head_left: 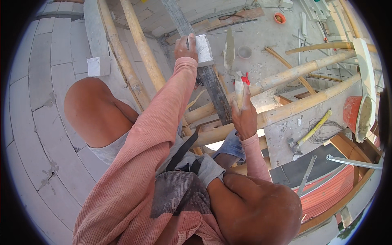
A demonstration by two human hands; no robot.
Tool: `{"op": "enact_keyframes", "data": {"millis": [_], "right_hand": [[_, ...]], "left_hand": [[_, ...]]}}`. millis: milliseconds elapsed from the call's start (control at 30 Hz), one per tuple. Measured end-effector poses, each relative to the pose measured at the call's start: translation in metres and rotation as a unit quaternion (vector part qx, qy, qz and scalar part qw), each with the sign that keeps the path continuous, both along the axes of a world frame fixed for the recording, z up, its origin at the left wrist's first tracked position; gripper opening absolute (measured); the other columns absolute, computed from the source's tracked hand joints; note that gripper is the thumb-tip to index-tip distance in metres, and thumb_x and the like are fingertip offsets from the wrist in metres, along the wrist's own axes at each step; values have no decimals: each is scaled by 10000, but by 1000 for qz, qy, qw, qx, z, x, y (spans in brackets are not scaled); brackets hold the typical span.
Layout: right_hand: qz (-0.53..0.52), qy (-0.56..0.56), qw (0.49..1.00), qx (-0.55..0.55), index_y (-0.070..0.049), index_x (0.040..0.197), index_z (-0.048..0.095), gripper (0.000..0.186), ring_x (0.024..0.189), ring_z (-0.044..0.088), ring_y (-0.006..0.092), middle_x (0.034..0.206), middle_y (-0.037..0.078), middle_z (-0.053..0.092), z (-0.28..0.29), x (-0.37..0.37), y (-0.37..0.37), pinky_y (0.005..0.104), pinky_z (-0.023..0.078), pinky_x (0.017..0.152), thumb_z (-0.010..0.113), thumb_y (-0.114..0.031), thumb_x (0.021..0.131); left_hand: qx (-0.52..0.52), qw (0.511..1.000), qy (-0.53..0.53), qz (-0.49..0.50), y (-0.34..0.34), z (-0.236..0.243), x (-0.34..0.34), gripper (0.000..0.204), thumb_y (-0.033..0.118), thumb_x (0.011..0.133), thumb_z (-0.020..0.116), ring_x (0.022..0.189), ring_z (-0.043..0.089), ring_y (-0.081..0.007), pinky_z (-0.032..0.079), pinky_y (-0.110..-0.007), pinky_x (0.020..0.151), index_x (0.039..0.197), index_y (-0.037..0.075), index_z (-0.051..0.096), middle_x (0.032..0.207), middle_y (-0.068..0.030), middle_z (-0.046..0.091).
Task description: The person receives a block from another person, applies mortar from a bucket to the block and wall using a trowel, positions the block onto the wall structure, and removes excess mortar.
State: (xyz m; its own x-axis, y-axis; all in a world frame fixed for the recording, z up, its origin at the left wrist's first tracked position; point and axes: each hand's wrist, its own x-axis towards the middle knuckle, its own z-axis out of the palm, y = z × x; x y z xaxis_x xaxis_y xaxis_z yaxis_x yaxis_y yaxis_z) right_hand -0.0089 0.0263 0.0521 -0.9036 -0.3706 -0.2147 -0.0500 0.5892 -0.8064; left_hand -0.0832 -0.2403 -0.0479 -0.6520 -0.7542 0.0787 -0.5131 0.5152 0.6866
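Note:
My left hand (185,50) grips a small white block (204,50) lying on a dark, weathered timber board (215,96) that extends across bamboo poles (304,73). My right hand (244,114) is closed round the pale handle of a trowel (229,52), whose mortar-smeared blade points upward, a little right of the block. A bright red item (246,78) shows just beside the trowel handle; I cannot make out what it is.
A block wall (38,122) fills the left, with a loose block (99,66). Below are a grey bowl (244,52) and an orange container (279,18). At right are a red bucket (352,114), a yellow-handled hammer (314,127), tangled wire and openings between poles. My bare knees frame the view.

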Motion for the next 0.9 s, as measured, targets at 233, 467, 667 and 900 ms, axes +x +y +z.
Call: {"op": "enact_keyframes", "data": {"millis": [233,467,667,900], "right_hand": [[-77,164,978,-106,59,1496,238,683,1224,559,462,1354,335,508,14,-11,-33,448,488,983,609,-144,959],[43,-22,997,56,58,1488,277,655,1178,585,446,1366,317,513,8,-16,-22,454,516,940,582,-147,945],[-142,195,958,-154,54,1505,228,697,1239,556,425,1419,291,473,15,-27,-40,436,514,955,599,-123,943],[66,22,996,54,-33,1512,262,674,1051,619,485,1224,307,607,-14,-24,-26,503,527,856,584,-172,937]], "left_hand": [[3,1000,6,-15,-11,4,7,440,485,998,500,1044,603,-400,468,-454,916,1088,86,662,1090,-193,645],[-1,1000,14,2,-10,1,8,449,488,994,518,1031,616,-380,473,-434,911,1096,77,667,1079,-186,647],[18,1000,23,-3,-10,2,8,413,440,1005,501,1010,605,-409,474,-461,892,1088,75,675,1074,-199,632],[17,1000,-8,2,-14,-3,23,438,463,993,516,1044,604,-412,471,-468,907,1096,69,678,1106,-215,633]]}}
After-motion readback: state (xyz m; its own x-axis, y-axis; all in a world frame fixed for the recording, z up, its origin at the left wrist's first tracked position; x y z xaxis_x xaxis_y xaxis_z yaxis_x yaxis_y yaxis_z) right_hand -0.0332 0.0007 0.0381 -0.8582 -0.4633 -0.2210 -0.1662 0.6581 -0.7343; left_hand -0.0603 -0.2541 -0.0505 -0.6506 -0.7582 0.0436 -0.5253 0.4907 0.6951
